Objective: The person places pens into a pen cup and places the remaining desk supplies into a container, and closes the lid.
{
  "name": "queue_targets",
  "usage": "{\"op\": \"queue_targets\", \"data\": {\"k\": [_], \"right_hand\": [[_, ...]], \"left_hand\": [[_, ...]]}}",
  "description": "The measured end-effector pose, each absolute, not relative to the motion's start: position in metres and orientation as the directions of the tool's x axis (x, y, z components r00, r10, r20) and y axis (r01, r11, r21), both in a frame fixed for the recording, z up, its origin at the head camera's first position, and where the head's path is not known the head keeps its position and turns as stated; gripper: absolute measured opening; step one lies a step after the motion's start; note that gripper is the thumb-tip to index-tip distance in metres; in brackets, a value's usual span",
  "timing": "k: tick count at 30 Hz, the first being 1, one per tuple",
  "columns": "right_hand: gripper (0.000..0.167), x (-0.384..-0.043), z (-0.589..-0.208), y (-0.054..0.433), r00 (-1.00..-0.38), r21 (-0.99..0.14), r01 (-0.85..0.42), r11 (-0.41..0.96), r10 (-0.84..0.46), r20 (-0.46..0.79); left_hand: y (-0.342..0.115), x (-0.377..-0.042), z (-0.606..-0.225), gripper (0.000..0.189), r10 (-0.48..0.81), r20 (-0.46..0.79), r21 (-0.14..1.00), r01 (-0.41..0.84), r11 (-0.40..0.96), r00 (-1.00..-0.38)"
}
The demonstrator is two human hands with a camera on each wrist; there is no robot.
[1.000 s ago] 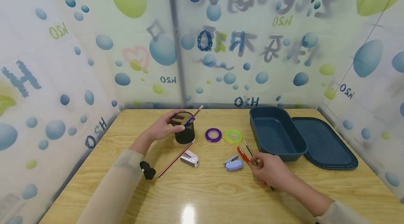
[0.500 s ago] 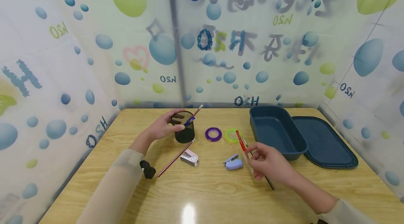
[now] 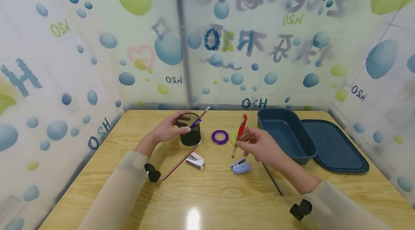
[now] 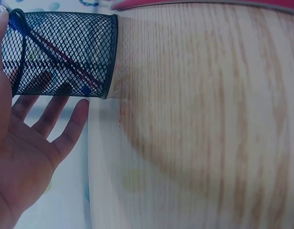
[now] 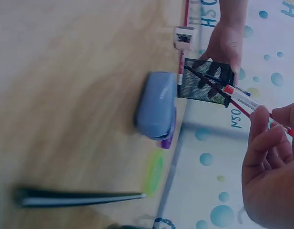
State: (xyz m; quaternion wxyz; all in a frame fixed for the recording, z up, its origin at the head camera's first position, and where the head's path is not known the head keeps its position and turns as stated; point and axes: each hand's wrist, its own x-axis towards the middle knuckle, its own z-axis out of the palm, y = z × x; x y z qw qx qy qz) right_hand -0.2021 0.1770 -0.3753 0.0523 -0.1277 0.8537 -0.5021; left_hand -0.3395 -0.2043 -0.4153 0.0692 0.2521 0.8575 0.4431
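Observation:
My left hand [image 3: 168, 129] holds a black mesh pen holder [image 3: 191, 138] at its rim, thumb in front and fingers behind. Inside it lean a blue pen [image 3: 196, 123] and a striped pencil [image 3: 204, 112] with a white end. In the left wrist view the holder [image 4: 70, 52] stands on the wooden table. My right hand [image 3: 264, 147] pinches a red gel pen [image 3: 241, 129] between thumb and fingers, in the air above a lilac stapler [image 3: 241, 167]. The right wrist view shows that pen [image 5: 244, 99] with one end overlapping the mesh holder in the picture.
A red striped pencil [image 3: 179, 163] and a pink-white stapler [image 3: 195, 161] lie at left. A black pencil [image 3: 273, 179] lies below my right hand. Purple tape [image 3: 219, 137] and partly hidden green tape [image 5: 155, 171] are at centre. A dark blue bin [image 3: 288, 136] and lid [image 3: 338, 147] stand right.
My right hand has lifted the red pen off the table and carried it left and up, turning it more upright. The black pencil stays on the table. My left hand keeps its hold.

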Motion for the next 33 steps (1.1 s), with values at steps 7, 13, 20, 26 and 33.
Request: {"op": "queue_targets", "data": {"k": [7,13,20,26,33], "right_hand": [[0.021,-0.235,-0.356,0.146,-0.968,-0.881,-0.185,0.435,-0.234,0.088],[0.020,-0.261,-0.344,0.118,-0.961,-0.892,-0.259,0.371,-0.192,0.199],[0.021,-0.282,-0.343,0.089,-0.962,-0.908,-0.262,0.327,-0.163,0.218],[0.021,-0.292,-0.350,0.076,-0.970,-0.896,-0.226,0.382,-0.167,0.174],[0.025,-0.298,-0.354,0.071,-0.972,-0.893,-0.208,0.398,-0.186,0.144]], "left_hand": [[-0.205,-0.338,-0.413,0.074,0.489,0.105,0.783,0.376,0.496,-0.866],[-0.206,-0.337,-0.413,0.075,0.483,0.095,0.781,0.366,0.506,-0.870],[-0.206,-0.339,-0.415,0.075,0.491,0.095,0.801,0.359,0.479,-0.866],[-0.205,-0.339,-0.415,0.074,0.486,0.089,0.801,0.352,0.484,-0.869],[-0.204,-0.337,-0.412,0.073,0.483,0.085,0.792,0.354,0.498,-0.871]]}}
